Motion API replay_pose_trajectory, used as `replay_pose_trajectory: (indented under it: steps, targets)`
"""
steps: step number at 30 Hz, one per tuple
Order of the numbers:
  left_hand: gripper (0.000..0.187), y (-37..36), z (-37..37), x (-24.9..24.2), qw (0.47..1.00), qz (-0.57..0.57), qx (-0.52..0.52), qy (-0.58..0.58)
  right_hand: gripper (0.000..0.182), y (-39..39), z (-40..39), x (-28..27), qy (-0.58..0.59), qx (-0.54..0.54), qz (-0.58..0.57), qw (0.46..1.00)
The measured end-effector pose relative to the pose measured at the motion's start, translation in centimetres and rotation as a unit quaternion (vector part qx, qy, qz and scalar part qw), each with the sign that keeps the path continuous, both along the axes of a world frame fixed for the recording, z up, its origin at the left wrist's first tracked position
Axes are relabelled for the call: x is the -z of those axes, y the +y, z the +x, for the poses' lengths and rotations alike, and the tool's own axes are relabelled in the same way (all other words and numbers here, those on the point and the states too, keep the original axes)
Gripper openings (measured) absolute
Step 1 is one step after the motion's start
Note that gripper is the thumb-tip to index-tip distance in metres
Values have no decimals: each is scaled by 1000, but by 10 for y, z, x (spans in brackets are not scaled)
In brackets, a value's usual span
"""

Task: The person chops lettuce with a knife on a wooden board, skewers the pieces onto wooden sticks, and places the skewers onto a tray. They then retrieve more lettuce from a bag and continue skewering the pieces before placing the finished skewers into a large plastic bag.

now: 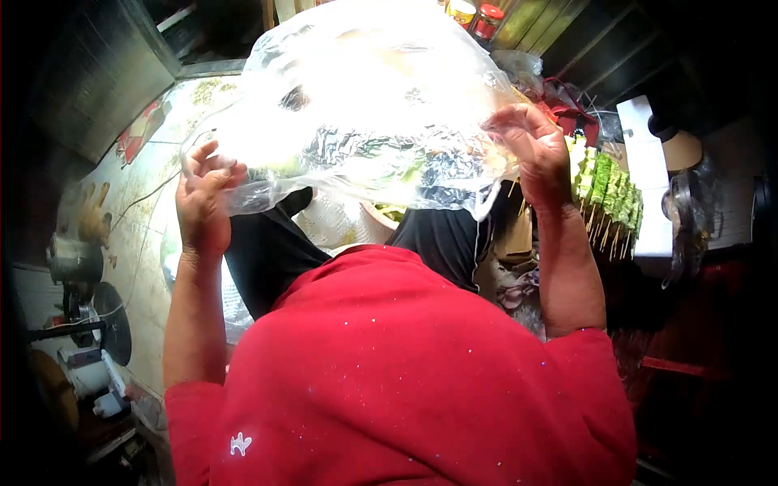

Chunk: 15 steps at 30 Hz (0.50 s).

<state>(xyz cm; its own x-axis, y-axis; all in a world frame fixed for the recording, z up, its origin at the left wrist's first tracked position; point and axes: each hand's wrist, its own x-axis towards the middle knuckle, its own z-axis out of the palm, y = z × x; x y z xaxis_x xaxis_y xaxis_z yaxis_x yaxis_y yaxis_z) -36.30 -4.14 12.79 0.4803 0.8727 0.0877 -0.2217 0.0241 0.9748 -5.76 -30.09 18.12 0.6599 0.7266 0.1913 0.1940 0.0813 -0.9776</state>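
Observation:
A large clear plastic sheet or bag is stretched out in front of me, its upper part washed out by bright light. My left hand grips its left edge with curled fingers. At the right edge my right hand pinches the plastic between thumb and fingers. Green leafy pieces show blurrily through the plastic, and what lies beneath is mostly hidden. Just right of my right hand lie skewers of green vegetable, their sticks pointing toward me.
A white foam box stands beside the skewers. Two jars, one with a red lid, stand at the back. On the left are a metal pot and a thin cable on the tiled floor. A woven white bag sits between my knees.

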Motion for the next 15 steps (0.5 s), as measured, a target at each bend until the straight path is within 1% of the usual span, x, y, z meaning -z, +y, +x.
replay_pose_trajectory:
  steps: [2, 3, 4, 6, 8, 9, 10, 11, 12, 13, 14, 15]
  targets:
    - [41, 9, 5, -3, 998, 8, 46, 45, 19, 7, 9, 2, 0, -10, 14, 1000]
    - [42, 15, 12, -7, 995, 7, 27, 95, 19, 13, 15, 2, 9, -7, 8, 1000]
    - [42, 18, 23, -14, 995, 8, 27, 91, 20, 18, 23, -1, 18, -4, 2, 1000]
    - [39, 29, 43, -33, 995, -78, 14, 56, 23, 37, 38, -17, 83, 30, -4, 996]
    - [34, 50, 66, -56, 999, -26, 8, 18, 25, 53, 59, -39, 45, 7, 11, 999]
    - [31, 90, 73, -58, 936, 329, -41, 119, 24, 56, 55, -61, 32, 29, 34, 998]
    - [28, 124, 75, -59, 739, 636, -90, 204, 23, 59, 50, -86, 20, 51, 56, 997]
    - [28, 103, 70, -96, 712, 637, -126, 266, 18, 57, 52, -104, -48, 46, 90, 994]
    - [28, 72, 59, -145, 682, 635, -163, 325, 14, 46, 26, -130, -207, 110, 109, 966]
    - [28, 59, 52, -173, 780, 576, -172, 172, 13, 35, 45, -138, -432, 149, 129, 880]
    - [29, 49, 45, -190, 849, 500, -171, 9, 13, 24, 65, -148, -633, 184, 141, 739]
    - [30, 39, 31, -193, 830, 514, -211, -41, 18, 12, 44, -157, -469, 165, 181, 849]
